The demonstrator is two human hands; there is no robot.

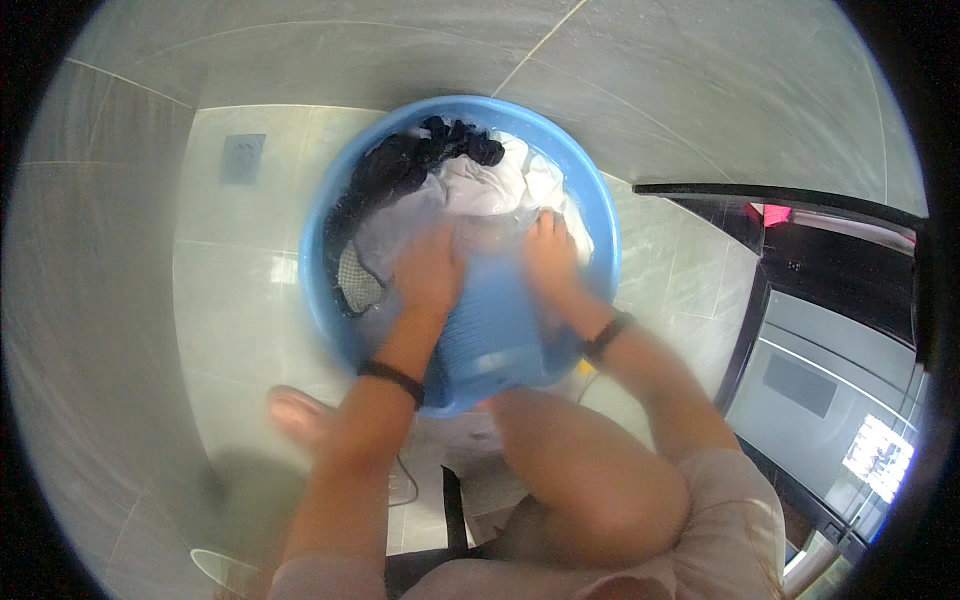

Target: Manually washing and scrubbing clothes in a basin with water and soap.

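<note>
A round blue basin (610,215) with a ridged washboard (490,315) moulded into its near side stands in front of me. Wet clothes lie in it: dark fabric (385,165) at the far left, white fabric (485,188) at the far right and greyish cloth (395,230) toward the left. My left hand (428,268) is over the greyish cloth at the washboard's left edge, its fingers smeared by motion. My right hand (553,258) lies at the washboard's right edge, fingers stretched out against the white fabric. A blurred strip of cloth spans the space between both hands.
Grey tiled walls (640,90) rise close behind the basin. A square floor drain (243,158) is at the far left. My bare foot (298,412) stands left of the basin, and my bent knee (630,500) is near its front. A black-framed glossy unit (800,370) stands at right.
</note>
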